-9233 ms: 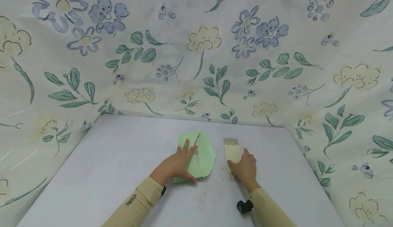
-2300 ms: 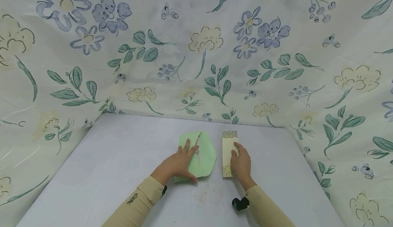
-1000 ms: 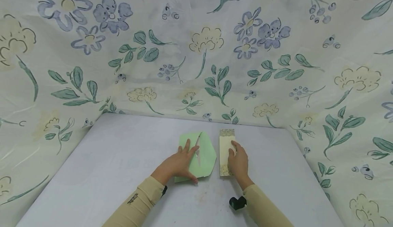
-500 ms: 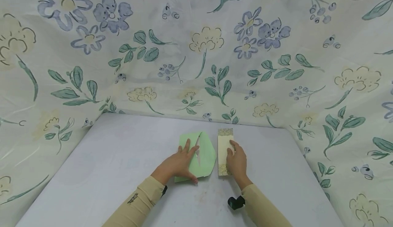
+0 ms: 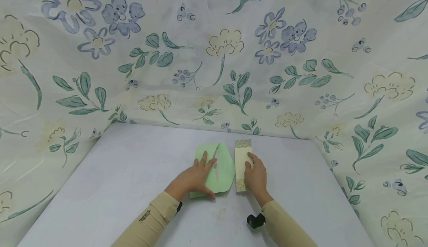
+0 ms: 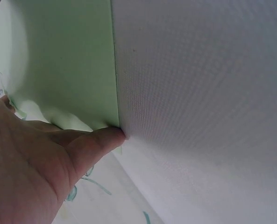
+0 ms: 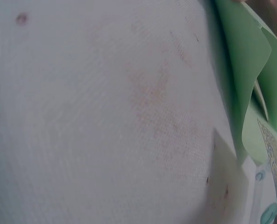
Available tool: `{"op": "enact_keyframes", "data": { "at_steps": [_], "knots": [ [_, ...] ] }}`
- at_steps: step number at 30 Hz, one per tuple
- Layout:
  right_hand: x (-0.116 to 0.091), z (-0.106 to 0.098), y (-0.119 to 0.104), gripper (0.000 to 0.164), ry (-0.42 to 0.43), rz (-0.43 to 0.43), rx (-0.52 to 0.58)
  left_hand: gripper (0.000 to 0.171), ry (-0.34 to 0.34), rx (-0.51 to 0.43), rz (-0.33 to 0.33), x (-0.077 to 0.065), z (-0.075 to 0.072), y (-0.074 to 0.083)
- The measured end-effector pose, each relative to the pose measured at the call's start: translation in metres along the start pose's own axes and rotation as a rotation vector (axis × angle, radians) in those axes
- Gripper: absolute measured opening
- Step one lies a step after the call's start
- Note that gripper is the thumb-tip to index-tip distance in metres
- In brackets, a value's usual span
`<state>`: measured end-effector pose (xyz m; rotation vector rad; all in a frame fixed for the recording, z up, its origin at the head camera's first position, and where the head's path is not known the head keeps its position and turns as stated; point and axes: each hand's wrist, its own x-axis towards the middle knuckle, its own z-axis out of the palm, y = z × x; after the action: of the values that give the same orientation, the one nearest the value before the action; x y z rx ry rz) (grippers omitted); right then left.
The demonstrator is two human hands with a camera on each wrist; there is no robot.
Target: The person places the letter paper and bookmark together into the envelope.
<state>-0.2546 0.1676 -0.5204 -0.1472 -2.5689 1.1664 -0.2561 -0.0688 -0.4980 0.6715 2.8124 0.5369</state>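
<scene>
A light green paper envelope [image 5: 225, 172] lies on the table with a slit-like gap down its middle. My left hand [image 5: 195, 178] rests on its left part, fingers spread, thumb at the near edge, as the left wrist view also shows. To the right, my right hand [image 5: 257, 174] pinches the right side of a cream card [image 5: 242, 161] with speckled, patterned ends. The card stands lengthwise beside the envelope's pointed right side; whether they touch I cannot tell. In the right wrist view the envelope [image 7: 243, 60] gapes, and the card's patterned end [image 7: 273, 154] shows beside it.
Both items lie on a white table [image 5: 133, 158] with faint reddish smudges near its middle. A floral-patterned sheet [image 5: 187, 65] encloses the table at the back and sides. A black wrist device [image 5: 255, 221] sits at the right sleeve.
The right hand has brought the card leftward, close to the envelope. Earlier the card lay farther right and slightly tilted, with the hand over it. Left hand and envelope have stayed put.
</scene>
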Motion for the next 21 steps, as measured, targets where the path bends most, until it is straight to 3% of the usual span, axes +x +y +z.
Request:
{"op": "enact_keyframes", "data": {
  "at_steps": [21],
  "knots": [
    [-0.0035, 0.0090, -0.0073, 0.039, -0.017, -0.043, -0.008, 0.132, 0.002, -0.007, 0.009, -0.0006, -0.0011, -0.0006]
  ]
}}
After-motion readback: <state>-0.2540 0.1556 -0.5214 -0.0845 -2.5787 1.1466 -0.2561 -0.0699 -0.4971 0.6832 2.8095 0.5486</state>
